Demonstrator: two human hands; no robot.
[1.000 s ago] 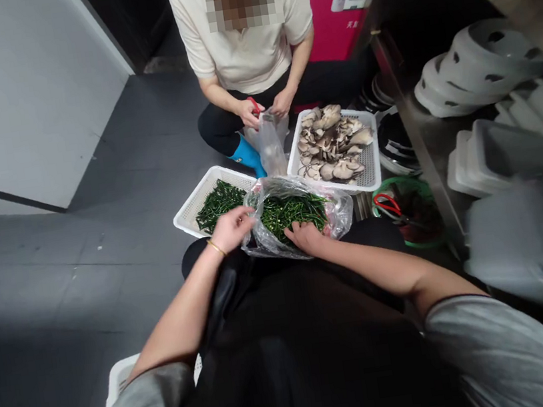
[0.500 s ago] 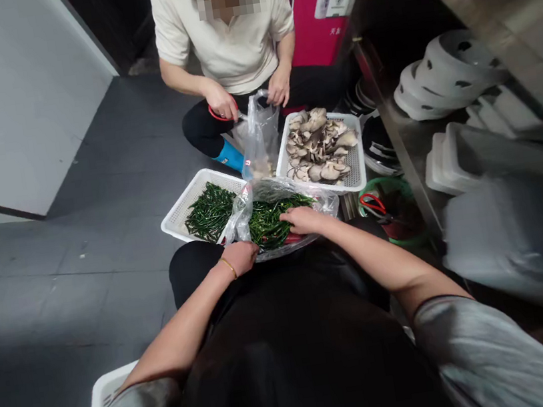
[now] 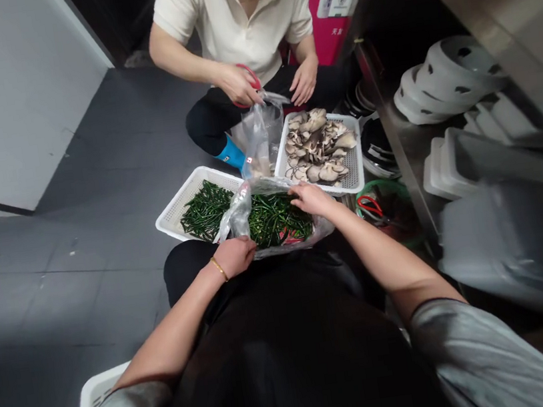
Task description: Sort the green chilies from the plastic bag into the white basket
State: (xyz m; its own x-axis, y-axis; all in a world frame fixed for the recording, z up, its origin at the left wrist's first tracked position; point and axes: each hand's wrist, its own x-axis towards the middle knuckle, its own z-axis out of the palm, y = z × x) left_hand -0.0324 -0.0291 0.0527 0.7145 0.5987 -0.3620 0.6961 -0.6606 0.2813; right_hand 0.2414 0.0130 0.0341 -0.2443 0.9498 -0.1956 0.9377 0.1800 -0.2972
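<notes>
A clear plastic bag (image 3: 239, 218) lies spread open at my lap, full of thin green chilies (image 3: 274, 220) with a bit of red showing near its front. My left hand (image 3: 235, 256) is closed on the bag's near left edge. At the far right of the bag, my right hand (image 3: 312, 199) rests over the chilies, fingers apart and partly hidden; I see nothing held in it. Left of the bag stands a white basket (image 3: 172, 212) with more dark green chilies (image 3: 206, 211). Beyond it, to the right, another white basket (image 3: 357, 163) holds oyster mushrooms (image 3: 321, 146).
Across from me a person (image 3: 238, 39) holds red-handled scissors (image 3: 274, 97) above a clear bag (image 3: 255, 142). More red-handled scissors (image 3: 370, 204) lie in a green basket (image 3: 390, 188) at right. Stacked containers (image 3: 462, 163) fill the metal shelf. A white basket (image 3: 93, 393) stands at lower left.
My right hand has moved up and slightly right, off the middle of the chilies. The other person's scissors have come up and right, and that person's left hand has let go of the bag.
</notes>
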